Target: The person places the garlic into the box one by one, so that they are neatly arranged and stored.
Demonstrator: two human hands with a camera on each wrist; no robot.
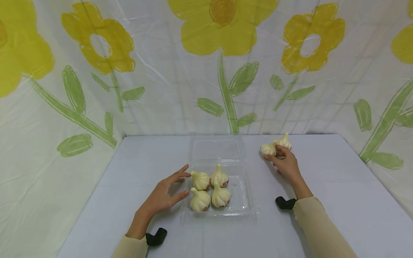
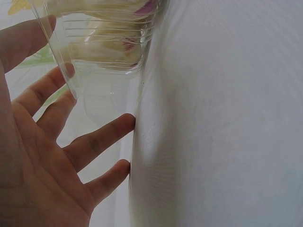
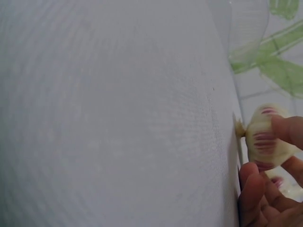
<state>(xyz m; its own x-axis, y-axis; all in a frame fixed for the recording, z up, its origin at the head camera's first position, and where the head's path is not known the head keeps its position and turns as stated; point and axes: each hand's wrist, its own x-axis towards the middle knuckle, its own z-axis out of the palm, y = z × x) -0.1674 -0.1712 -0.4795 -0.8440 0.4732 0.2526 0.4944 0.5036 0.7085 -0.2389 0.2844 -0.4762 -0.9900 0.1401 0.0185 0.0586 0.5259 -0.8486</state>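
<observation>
Several pale garlic bulbs [image 1: 221, 196] sit in the left part of a clear plastic clamshell box [image 1: 246, 193]. My left hand [image 1: 166, 195] is at the box's left side, fingers spread. In the left wrist view, the thumb and some fingertips of this hand [image 2: 52, 137] are at the rim of the box [image 2: 106, 35], and the other fingertips reach the table. Beyond the box on the right, my right hand [image 1: 286, 164] pinches a garlic bulb [image 1: 267, 149]; the right wrist view shows purple streaks on this bulb [image 3: 264, 137]. Another garlic bulb [image 1: 284, 141] lies just behind it.
The box's transparent lid [image 1: 216, 147] lies folded back toward the rear edge. A white cloth covers the table [image 1: 138, 157]. Behind and at the sides hangs a curtain [image 1: 155, 89] with yellow flowers. Black straps [image 1: 156, 237] are at both wrists.
</observation>
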